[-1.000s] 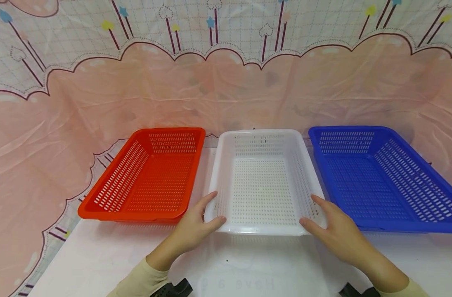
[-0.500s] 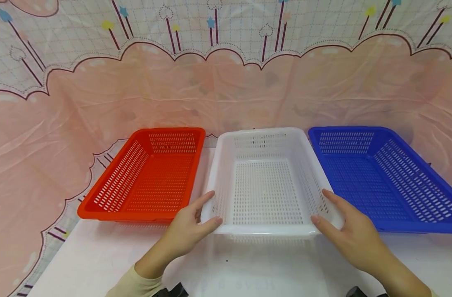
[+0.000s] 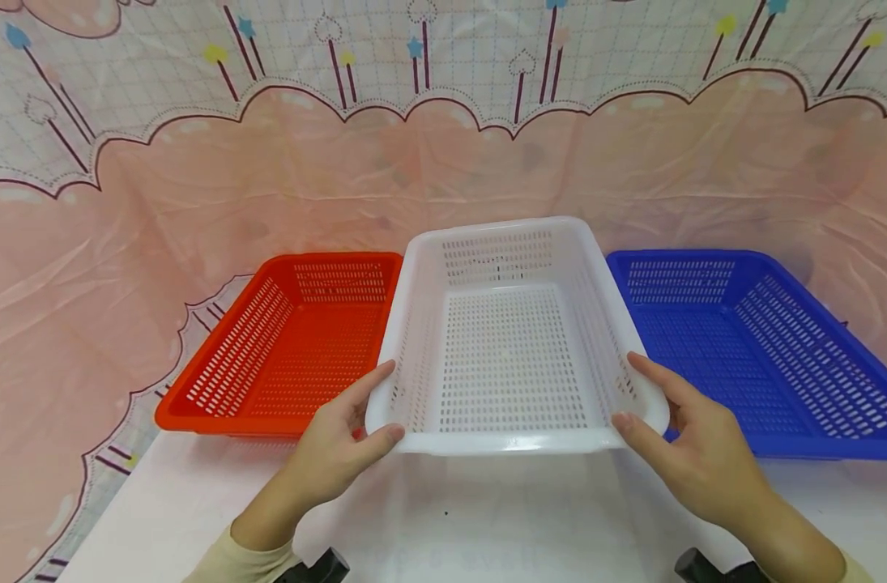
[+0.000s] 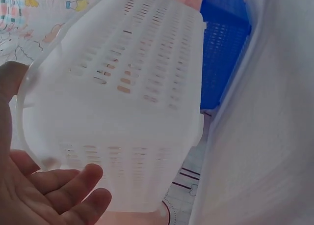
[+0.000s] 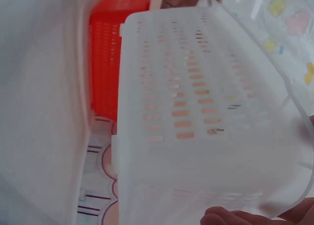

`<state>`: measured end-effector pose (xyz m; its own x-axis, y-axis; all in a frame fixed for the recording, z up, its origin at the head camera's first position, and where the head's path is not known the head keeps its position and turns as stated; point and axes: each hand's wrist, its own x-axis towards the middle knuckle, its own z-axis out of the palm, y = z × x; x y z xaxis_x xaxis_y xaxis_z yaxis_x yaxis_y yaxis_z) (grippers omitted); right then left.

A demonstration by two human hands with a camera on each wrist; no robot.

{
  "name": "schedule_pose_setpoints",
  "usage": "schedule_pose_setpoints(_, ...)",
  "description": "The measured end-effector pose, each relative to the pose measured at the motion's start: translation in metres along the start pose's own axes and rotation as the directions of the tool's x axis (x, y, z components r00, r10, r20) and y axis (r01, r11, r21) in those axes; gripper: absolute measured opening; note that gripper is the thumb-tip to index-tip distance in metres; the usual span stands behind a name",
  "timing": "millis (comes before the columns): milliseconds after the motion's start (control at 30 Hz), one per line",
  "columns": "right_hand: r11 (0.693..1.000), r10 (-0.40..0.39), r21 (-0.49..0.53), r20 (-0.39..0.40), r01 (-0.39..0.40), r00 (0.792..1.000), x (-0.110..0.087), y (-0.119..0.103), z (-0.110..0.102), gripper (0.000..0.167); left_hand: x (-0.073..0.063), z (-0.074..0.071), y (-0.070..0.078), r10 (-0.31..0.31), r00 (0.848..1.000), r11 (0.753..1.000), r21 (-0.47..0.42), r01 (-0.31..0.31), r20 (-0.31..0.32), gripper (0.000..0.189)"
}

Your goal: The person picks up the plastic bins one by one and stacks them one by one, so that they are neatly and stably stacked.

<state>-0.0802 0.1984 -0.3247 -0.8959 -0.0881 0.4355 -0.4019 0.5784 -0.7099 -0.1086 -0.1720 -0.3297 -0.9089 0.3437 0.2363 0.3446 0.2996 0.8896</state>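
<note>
A white perforated plastic basket (image 3: 512, 443) is held up off the table between both hands, its far end tilted higher. My left hand (image 3: 334, 449) grips its near left corner, thumb over the rim and the other fingers beneath. At the near right corner my right hand (image 3: 705, 453) grips the rim in the same way. From below, the left wrist view shows the basket's slotted wall (image 4: 147, 63) with curled fingers (image 4: 73, 193) at its corner. In the right wrist view the basket's underside (image 5: 196, 156) fills the middle, and only some fingertips (image 5: 230, 216) show.
On the left of the white table (image 3: 487, 534) stands a red basket (image 3: 312, 356), and on the right a blue basket (image 3: 749, 364). The white one partly overlaps both in view. A patterned cloth (image 3: 487, 178) hangs behind them.
The white basket has come up off the table, its far end rising most, and shifted slightly left over the last half second. Both hands have kept their grip and moved with it.
</note>
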Motion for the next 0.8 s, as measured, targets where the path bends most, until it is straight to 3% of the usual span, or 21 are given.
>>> schedule_pose_setpoints(167,0.993,-0.086,0.074,-0.025,0.088,0.996,0.001,-0.007,0.004,0.063,-0.003,-0.009,-0.002,0.128,0.991,0.992,0.010,-0.127,-0.049,0.065)
schedule_pose_setpoints(333,0.984,-0.144,0.104,-0.041,0.147,0.989,0.007,-0.014,0.008,0.063,-0.004,-0.018,0.000,0.200,0.972,0.980,0.042,-0.196,-0.122,0.064)
schedule_pose_setpoints(567,0.975,-0.124,0.181,-0.053,0.132,0.991,0.020,-0.017,0.021,0.063,-0.005,-0.029,0.002,0.214,0.951,0.976,0.073,-0.203,-0.223,0.067)
schedule_pose_setpoints(800,0.961,-0.102,0.256,-0.015,0.102,0.995,0.027,-0.022,0.034,0.064,-0.007,-0.043,0.003,0.230,0.930,0.967,-0.045,-0.253,-0.286,0.066)
